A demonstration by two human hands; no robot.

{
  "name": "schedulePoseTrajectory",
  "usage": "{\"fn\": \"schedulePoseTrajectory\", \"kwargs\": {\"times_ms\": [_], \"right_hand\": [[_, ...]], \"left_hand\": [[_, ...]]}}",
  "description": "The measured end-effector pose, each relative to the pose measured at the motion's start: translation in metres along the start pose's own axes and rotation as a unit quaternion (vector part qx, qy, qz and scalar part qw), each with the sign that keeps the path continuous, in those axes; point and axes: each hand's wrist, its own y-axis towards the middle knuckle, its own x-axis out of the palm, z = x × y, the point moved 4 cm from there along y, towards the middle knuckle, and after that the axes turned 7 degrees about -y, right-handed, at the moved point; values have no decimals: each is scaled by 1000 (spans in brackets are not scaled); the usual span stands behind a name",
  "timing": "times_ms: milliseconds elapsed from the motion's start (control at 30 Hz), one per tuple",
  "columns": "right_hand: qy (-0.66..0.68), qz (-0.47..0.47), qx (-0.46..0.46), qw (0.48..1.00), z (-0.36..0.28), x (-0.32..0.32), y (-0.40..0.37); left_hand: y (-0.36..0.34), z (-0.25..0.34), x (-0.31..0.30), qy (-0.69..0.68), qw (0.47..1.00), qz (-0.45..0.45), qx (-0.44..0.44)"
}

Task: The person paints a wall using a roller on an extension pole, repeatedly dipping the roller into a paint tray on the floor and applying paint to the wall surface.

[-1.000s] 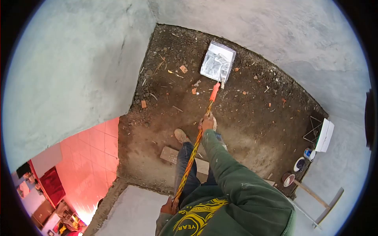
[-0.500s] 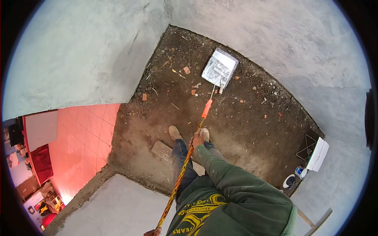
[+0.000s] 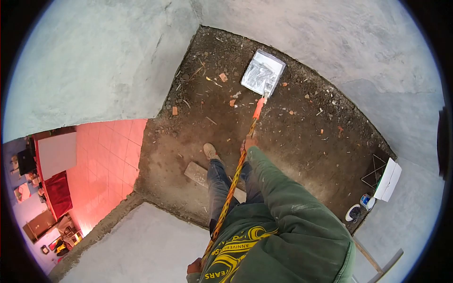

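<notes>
A long pole, patterned yellow and dark with an orange end, runs from the bottom of the view up to a paint tray. My right hand is wrapped round its upper part. Lower down, at the bottom edge, my left hand is closed round the pole's lower end. The tray lies on the dirt floor, silvery with white paint smeared in it. At its near edge is the far end of the pole; what is fixed there is too small to make out.
Pale plastered walls surround the dirt floor. A board lies beside my feet. Buckets and a white panel stand at the right. Pinkish tiles and red-lit household items are at the left.
The pole's orange end has moved up and right, to the tray's near edge. My right hand has moved up and right with it; my left hand shows more at the bottom.
</notes>
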Motion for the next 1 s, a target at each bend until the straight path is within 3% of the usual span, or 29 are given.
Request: {"fn": "schedulePoseTrajectory", "kwargs": {"times_ms": [33,67,100,167,233,433,567,633,733,800,900,1000], "right_hand": [[16,17,-15,1000,5,2,-14],[15,15,-14,1000,12,2,-26],[3,8,-18,1000,21,2,-36],[-8,0,-23,1000,29,1,-45],[-7,33,43,998,41,-3,-46],[-12,-34,-35,999,19,-19,0],[55,27,32,998,-6,-23,7],[27,-25,-35,999,0,-18,-7],[26,-22,12,999,31,-3,-18],[8,-14,12,1000,40,5,-26],[-35,0,17,999,48,10,-28],[-61,-4,-33,998,35,2,-1]], "left_hand": [[-7,-2,-2,5,1000,6,-2],[-17,20,-17,54,986,-90,-127],[-34,28,-27,54,986,-89,-129],[-52,40,-40,-60,993,-39,-96],[-53,42,-38,-50,995,-22,-83],[-28,49,-11,47,997,30,-50],[-15,59,-4,-20,999,30,-8],[-21,43,-4,-20,1000,13,-11],[-21,-56,18,-17,999,-43,-17],[-23,-42,10,-10,998,-42,-35],[-38,24,-15,-1,994,-43,-97],[-43,50,-16,5,989,-45,-143]]}}
